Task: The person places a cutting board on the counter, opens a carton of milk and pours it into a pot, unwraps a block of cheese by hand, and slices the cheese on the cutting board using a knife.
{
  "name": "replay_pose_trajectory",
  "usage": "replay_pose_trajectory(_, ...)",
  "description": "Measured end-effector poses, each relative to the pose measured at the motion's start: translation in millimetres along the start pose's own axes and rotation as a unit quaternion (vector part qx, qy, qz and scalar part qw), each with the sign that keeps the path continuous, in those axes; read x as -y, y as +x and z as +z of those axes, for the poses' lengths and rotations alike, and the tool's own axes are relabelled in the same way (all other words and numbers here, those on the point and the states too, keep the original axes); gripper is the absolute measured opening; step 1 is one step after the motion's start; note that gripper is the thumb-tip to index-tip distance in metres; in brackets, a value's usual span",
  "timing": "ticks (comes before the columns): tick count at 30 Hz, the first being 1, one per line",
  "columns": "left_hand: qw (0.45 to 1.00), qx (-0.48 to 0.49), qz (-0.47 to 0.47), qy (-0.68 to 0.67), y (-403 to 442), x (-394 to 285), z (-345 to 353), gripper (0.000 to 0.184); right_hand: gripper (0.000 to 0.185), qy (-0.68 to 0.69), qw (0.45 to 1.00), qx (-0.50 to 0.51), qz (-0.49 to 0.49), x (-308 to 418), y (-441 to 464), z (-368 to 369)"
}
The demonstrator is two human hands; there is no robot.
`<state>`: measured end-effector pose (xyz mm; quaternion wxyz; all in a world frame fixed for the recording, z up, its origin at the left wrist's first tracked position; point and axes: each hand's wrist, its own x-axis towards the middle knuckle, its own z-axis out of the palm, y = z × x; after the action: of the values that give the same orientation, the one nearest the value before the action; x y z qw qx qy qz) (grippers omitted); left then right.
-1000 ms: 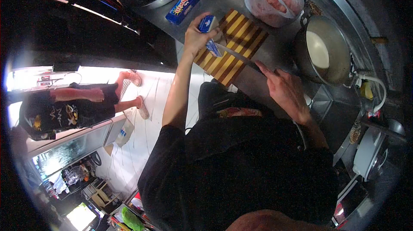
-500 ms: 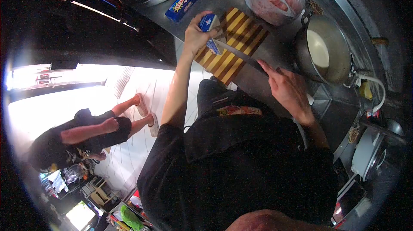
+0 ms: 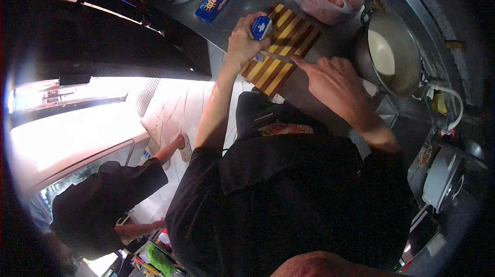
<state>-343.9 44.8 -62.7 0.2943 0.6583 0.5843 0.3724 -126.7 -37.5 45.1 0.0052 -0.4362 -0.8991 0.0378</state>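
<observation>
My left hand [image 3: 244,43] is wrapped round a small blue-and-white carton [image 3: 262,28], holding it above the striped wooden cutting board [image 3: 298,35]. My right hand [image 3: 334,85] grips a knife [image 3: 279,57], with its index finger stretched along the blade. The knife's handle is hidden in the palm. Its blade points left and its tip end meets the lower part of the carton, close to my left fingers. Whether the blade has cut into the carton cannot be made out.
Beyond the board lie a blue box [image 3: 216,2] lettered "Queso" and a plastic bag of pinkish, meat-like food [image 3: 330,0]. To the right stands a large pan [image 3: 410,65] with white liquid. Another person [image 3: 98,207] bends at lower left.
My right hand and the knife have moved left and up, closer to the carton. The carton has shifted slightly right and turned. The other person has moved and is bending over.
</observation>
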Motion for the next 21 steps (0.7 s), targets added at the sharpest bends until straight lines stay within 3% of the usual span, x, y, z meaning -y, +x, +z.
replay_pose_trajectory(6, 0.999, -0.002, 0.034, 0.039, -5, -7, -6, 0.060, 0.033, -0.069, 0.997, -0.040, -0.010, 10, 2, 24)
replay_pose_trajectory(9, 0.997, 0.005, 0.045, 0.067, -10, -14, -3, 0.060, 0.026, 0.008, 1.000, 0.020, 0.003, 18, 13, 6)
replay_pose_trajectory(12, 0.994, 0.003, 0.055, 0.097, -16, -21, 1, 0.061, 0.021, -0.048, 0.995, -0.046, -0.071, 21, 17, 12)
replay_pose_trajectory(14, 0.992, -0.019, 0.066, 0.106, -13, -11, -6, 0.062, 0.024, -0.054, 0.996, -0.031, -0.060, 16, 14, 33)
replay_pose_trajectory(17, 0.999, 0.001, -0.012, -0.041, 10, 34, -30, 0.060, 0.040, -0.052, 0.996, -0.057, -0.038, -13, -8, 93)
replay_pose_trajectory(19, 0.972, 0.027, -0.081, -0.217, 13, 38, -42, 0.059, 0.051, -0.044, 0.998, -0.044, 0.009, -27, -15, 86)
replay_pose_trajectory(21, 0.974, 0.000, -0.094, -0.204, 16, 44, -46, 0.055, 0.055, -0.013, 0.995, 0.014, 0.101, -30, -30, 66)
